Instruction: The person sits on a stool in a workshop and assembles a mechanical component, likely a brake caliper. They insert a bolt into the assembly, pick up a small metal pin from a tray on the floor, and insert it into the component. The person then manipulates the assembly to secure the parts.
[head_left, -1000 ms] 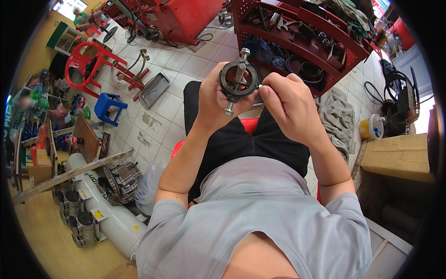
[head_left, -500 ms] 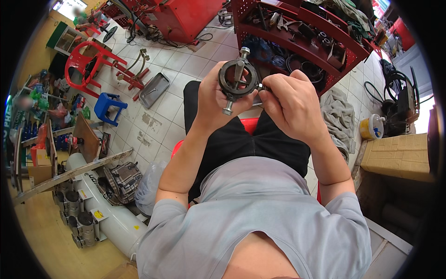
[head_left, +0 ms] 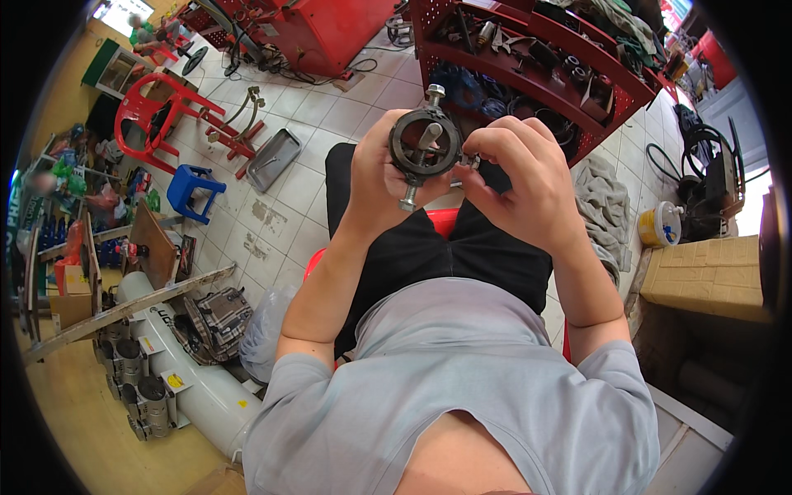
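Note:
Over my lap, my left hand (head_left: 373, 177) is closed around a dark metal ring (head_left: 398, 155). A silver bolt (head_left: 436, 96) sticks out of the ring's top and another bolt (head_left: 407, 195) points down toward me. Inside the ring shows a pale metal rod end (head_left: 431, 134); what it joins is hidden. My right hand (head_left: 524, 183) is at the ring's right side, thumb below and forefinger above, pinching a short side bolt (head_left: 471, 157). The fingers partly cover this bolt.
Ahead to the right stands a red tool cart (head_left: 528, 66) loaded with tools and parts. A metal tray (head_left: 275, 161), a blue stool (head_left: 195, 191) and a red chair (head_left: 148, 107) are on the tiled floor at left. A cardboard box (head_left: 701, 276) sits at right.
My right fingers have shifted and loosened around the side bolt, showing more of it. The ring has tilted slightly, and the rod end inside looks shorter. My left hand keeps its hold.

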A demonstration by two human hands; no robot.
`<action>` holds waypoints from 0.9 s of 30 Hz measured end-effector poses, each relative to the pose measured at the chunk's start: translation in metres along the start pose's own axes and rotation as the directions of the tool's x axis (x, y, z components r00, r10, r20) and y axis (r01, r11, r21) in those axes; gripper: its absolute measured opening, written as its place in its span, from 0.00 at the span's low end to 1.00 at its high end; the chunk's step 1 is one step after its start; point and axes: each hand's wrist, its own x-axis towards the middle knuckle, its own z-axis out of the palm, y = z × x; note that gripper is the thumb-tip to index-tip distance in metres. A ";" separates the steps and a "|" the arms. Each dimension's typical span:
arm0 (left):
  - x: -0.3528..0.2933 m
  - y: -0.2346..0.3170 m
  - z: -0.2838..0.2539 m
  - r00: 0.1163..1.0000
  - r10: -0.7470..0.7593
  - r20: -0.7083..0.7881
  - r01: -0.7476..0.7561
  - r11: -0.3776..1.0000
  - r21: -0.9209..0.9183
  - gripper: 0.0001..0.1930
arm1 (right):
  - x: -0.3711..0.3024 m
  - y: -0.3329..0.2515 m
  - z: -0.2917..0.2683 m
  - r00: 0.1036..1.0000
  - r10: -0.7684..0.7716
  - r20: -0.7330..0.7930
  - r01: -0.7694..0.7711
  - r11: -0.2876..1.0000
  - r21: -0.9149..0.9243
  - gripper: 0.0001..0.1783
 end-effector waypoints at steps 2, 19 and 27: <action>-0.002 0.000 -0.001 0.999 -0.026 0.022 0.026 1.000 0.000 0.22 | -0.002 0.002 -0.001 0.998 0.019 0.055 -0.020 1.000 0.022 0.18; -0.008 -0.014 0.004 0.920 -0.344 0.187 0.384 0.703 -0.598 0.19 | -0.003 -0.010 -0.003 0.877 0.411 0.248 -0.462 0.583 0.668 0.21; -0.008 -0.013 0.008 0.906 -0.382 0.182 0.409 0.679 -0.609 0.21 | -0.002 -0.005 -0.004 0.856 0.439 0.271 -0.496 0.556 0.667 0.19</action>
